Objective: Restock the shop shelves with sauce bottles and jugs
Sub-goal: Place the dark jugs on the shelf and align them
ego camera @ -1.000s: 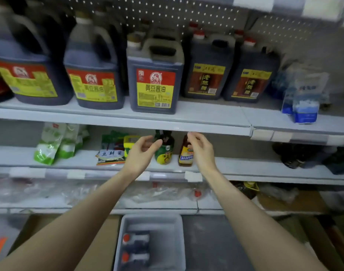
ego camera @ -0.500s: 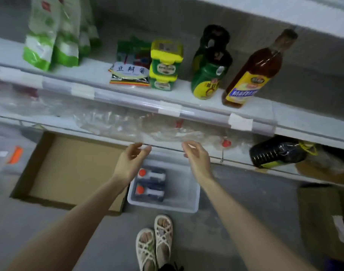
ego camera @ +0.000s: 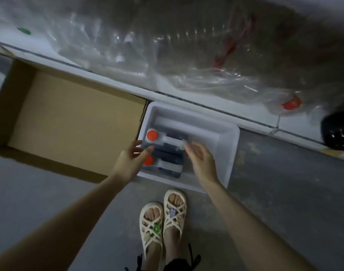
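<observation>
Shop floor, seen from above: an open cardboard box (ego camera: 69, 114) lies on the grey concrete floor (ego camera: 284, 192) at left, its brown bottom bare, touching the left side of a white plastic bin (ego camera: 229, 153).

The left hand (ego camera: 130, 163) hangs over the bin's left rim with fingers loosely spread, gripping nothing. Its fingertips are just above 2 dark jugs standing side by side in the left half of the bin. The far jug (ego camera: 173, 140) shows an orange-red cap and a pale handle on top. The near jug (ego camera: 169, 167) has its orange-red cap partly hidden behind the left hand.

The right hand (ego camera: 202, 163) is also relaxed and empty, with its blurred fingertips at the end of the far jug's handle. Whether they touch it cannot be told.

Below the bin, 2 feet in cream rope sandals (ego camera: 152, 227) stand on the floor.

Across the top runs the bottom shelf (ego camera: 128, 83), heaped with crumpled clear plastic wrap (ego camera: 167, 45). A red cap (ego camera: 291, 103) shows through the wrap at right, and a dark bottle (ego camera: 337, 132) lies at the far right edge.
</observation>
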A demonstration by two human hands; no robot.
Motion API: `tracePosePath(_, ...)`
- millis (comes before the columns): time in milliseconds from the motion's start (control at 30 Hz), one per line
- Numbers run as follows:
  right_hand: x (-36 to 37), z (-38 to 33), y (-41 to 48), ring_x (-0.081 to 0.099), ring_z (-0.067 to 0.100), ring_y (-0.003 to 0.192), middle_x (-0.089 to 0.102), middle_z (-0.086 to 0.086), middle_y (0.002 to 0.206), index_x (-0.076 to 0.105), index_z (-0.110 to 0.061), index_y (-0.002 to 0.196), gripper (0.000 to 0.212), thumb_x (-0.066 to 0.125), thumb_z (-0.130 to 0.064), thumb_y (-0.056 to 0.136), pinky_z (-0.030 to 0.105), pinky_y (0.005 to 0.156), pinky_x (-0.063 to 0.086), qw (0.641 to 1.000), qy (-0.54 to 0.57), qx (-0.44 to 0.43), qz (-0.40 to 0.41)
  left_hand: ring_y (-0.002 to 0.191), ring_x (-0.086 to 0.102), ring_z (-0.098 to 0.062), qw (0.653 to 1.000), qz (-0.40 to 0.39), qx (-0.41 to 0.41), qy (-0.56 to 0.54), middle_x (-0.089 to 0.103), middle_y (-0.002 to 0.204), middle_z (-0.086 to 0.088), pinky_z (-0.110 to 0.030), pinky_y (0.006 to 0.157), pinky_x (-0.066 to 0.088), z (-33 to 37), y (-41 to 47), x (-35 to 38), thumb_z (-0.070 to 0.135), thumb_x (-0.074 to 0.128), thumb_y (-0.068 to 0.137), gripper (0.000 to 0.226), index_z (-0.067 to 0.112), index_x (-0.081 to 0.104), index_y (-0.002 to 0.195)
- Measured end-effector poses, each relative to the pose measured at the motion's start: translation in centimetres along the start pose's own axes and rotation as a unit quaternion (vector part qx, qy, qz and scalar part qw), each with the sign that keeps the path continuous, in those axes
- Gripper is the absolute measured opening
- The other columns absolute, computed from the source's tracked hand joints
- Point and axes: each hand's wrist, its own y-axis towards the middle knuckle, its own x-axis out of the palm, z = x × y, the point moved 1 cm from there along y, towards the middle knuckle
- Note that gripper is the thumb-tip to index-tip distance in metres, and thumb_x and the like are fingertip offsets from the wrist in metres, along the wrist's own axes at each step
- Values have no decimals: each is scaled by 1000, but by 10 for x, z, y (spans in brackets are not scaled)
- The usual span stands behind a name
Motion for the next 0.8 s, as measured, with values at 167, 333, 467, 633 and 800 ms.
tracePosePath(167, 22, 56, 52, 54, -5, 96, 53, -16, 111, 50, -19, 133, 43, 61, -32, 93, 2, 73, 38, 1000, -2, 3, 0, 116, 56, -13, 999, 3, 1, -46, 56, 128, 5, -29, 93, 49, -50, 59, 16, 47, 68, 83, 67, 24, 43, 141)
tracePosePath(333, 38, 94, 92, 48, 11, 128, 48, -8, 142, 39, -26, 145, 85, 68, -63, 75, 33, 108, 39, 1000, 1, -1, -19, 111, 54, 5, 998, -4, 30, -60, 56, 118, 20, -13, 90, 43, -73, 105, 36, 29, 63, 90, 51, 28, 47, 139)
tracePosePath(467, 45, 110, 106, 50, 13, 129, 49, -3, 144, 32, -27, 149, 90, 68, -62, 74, 37, 109, 40, 1000, 12, -19, -17, 110, 52, 12, 997, -21, 56, -45, 57, 125, 17, 4, 80, 38, -82, 126, 43, 31, 61, 91, 55, 28, 42, 142)
tracePosePath(633, 46, 114, 115, 45, 11, 132, 49, -1, 144, 24, -27, 151, 91, 59, -60, 73, 33, 112, 37, 998, 8, -56, -19, 129, 37, 1, 996, -35, 81, -15, 41, 140, 18, -10, 99, 30, -85, 144, 43, 40, 59, 91, 72, 31, 22, 151)
tracePosePath(800, 44, 108, 132, 48, 6, 127, 48, -4, 142, 24, -30, 150, 81, 54, -55, 79, 11, 98, 40, 996, 14, -83, -25, 111, 41, 19, 992, -56, 117, 2, 41, 129, 25, 8, 83, 31, -70, 161, 43, 32, 59, 92, 74, 28, 16, 152)
